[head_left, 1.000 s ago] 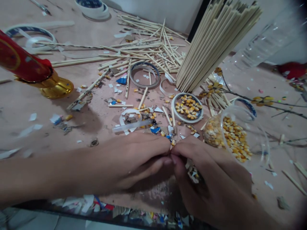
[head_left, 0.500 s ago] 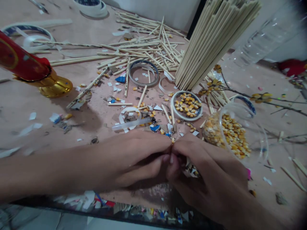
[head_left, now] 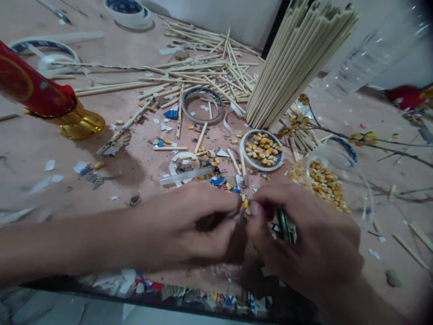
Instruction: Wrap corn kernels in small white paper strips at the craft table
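My left hand [head_left: 203, 221] is closed in a pinch, thumb against the bent forefinger, at the middle front of the table. Right at its fingertips show a few yellow corn kernels [head_left: 244, 202], which seem pinched there. My right hand [head_left: 301, 239] faces it a small gap away, thumb and forefinger pressed together; what they pinch is hidden. Beneath its curled fingers shows a slim, shiny dark green thing [head_left: 284, 223], whose kind I cannot make out. Just beyond the hands lies a translucent glue stick [head_left: 186, 176] with a dark tip.
A tape roll [head_left: 243, 151] encloses kernel flowers. Beside my right hand, a clear tub [head_left: 368, 198] holds loose corn kernels. Behind stand bundled wooden sticks [head_left: 291, 67], with cut sticks [head_left: 216, 72] strewn leftward. A red and gold tube [head_left: 81, 124] stands left; a flowered twig [head_left: 338, 133] reaches in right.
My hands have parted slightly, the right one shifting to the right. More of the kernels now shows between the fingertips, and the dark green thing has come into sight under my right hand.
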`<move>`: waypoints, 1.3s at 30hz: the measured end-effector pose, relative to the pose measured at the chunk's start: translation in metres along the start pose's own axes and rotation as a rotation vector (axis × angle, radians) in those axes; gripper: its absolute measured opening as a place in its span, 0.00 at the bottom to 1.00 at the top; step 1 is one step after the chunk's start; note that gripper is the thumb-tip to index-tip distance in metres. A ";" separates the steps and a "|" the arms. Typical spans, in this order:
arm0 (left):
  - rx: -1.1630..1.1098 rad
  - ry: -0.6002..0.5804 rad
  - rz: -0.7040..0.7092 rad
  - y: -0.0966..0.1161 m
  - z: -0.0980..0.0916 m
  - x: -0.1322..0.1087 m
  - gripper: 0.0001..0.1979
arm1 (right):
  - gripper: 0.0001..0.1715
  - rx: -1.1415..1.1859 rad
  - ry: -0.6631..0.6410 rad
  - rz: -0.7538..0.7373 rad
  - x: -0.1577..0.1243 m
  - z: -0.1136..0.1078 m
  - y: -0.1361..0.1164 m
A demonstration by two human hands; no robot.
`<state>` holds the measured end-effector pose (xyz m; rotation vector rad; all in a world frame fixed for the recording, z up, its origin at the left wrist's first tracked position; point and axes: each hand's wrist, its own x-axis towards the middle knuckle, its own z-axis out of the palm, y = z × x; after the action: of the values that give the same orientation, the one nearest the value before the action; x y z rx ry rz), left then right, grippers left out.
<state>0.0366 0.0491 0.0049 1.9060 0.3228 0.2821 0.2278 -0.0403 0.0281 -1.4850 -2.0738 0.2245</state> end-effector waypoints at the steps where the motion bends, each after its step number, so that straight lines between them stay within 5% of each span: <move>1: -0.015 0.019 -0.016 0.002 -0.002 0.001 0.14 | 0.07 0.034 0.002 0.036 -0.001 -0.003 -0.001; 5: -0.106 0.116 -0.024 0.011 -0.009 0.000 0.16 | 0.09 0.098 -0.040 0.058 -0.005 -0.009 -0.004; 10: -0.083 0.082 -0.063 0.014 -0.008 -0.004 0.17 | 0.15 0.045 -0.025 0.001 0.001 -0.005 -0.006; 14: -0.111 0.078 -0.019 0.014 -0.009 -0.003 0.14 | 0.05 0.085 0.083 0.057 0.003 -0.001 -0.006; 16: -0.121 0.081 0.003 0.013 -0.009 -0.002 0.13 | 0.10 0.103 0.118 0.092 0.000 0.003 -0.005; 20: 0.039 0.127 0.028 0.009 -0.010 -0.001 0.15 | 0.02 0.112 0.079 0.002 -0.005 0.011 -0.001; 27: 0.209 0.212 0.058 0.006 -0.015 0.002 0.11 | 0.06 0.203 0.111 -0.015 -0.006 0.017 0.002; 39: 0.597 0.305 0.319 0.007 -0.004 -0.003 0.07 | 0.11 0.176 0.154 -0.154 -0.001 0.026 -0.005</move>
<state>0.0325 0.0494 0.0127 2.5094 0.3277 0.7620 0.2098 -0.0381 0.0084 -1.1950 -1.9793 0.2193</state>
